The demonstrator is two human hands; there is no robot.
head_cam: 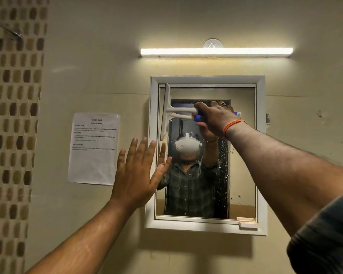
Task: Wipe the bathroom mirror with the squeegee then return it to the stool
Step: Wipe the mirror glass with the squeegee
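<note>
The right hand grips the blue handle of the squeegee, fingers curled around it, and holds the tool high against the mirror. The blade stands upright along the mirror's left edge, just inside the white frame. The left hand is open, fingers straight and spread, raised flat at the frame's left side; whether it presses the frame or hangs just in front of it is hard to tell.

Water drops show on the glass in a band right of the middle, so the wiping looks only partly done. The stool is not in view.

To do this stroke well, the blade probably needs even pressure along its whole length, a slight tilt toward the direction of travel, and one steady pull to the right across the wet band. Lifting midway would likely leave a streak. The next pass should overlap this one lower down.
</note>
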